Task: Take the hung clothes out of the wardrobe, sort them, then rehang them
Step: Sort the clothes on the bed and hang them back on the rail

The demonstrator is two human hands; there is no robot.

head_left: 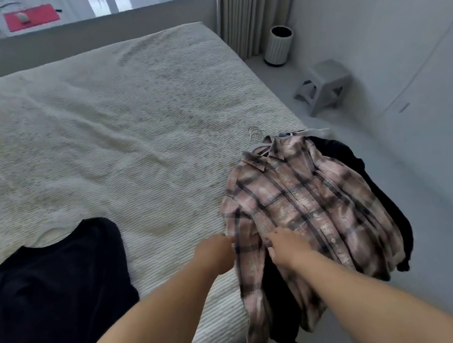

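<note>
Both my forearms reach out over the ribbed cream bedspread (116,134). My left hand (216,254) pinches the sleeve edge of the soft pink-and-black plaid shirt (305,207), fingers curled together, while my right hand (288,245) grips its front. It lies on dark clothes at the bed's right edge, with wire hangers (256,134) above its collar and a black sweater (50,289) well to the left.

Bare forearms — no sleeves, hands (216,254) ungloved.

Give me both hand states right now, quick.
Left hand: fingers curled, pinching the sleeve edge of the pink-and-black plaid button-up shirt.
Right hand: resting on the same shirt; whether it grips the fabric cannot be told.
</note>
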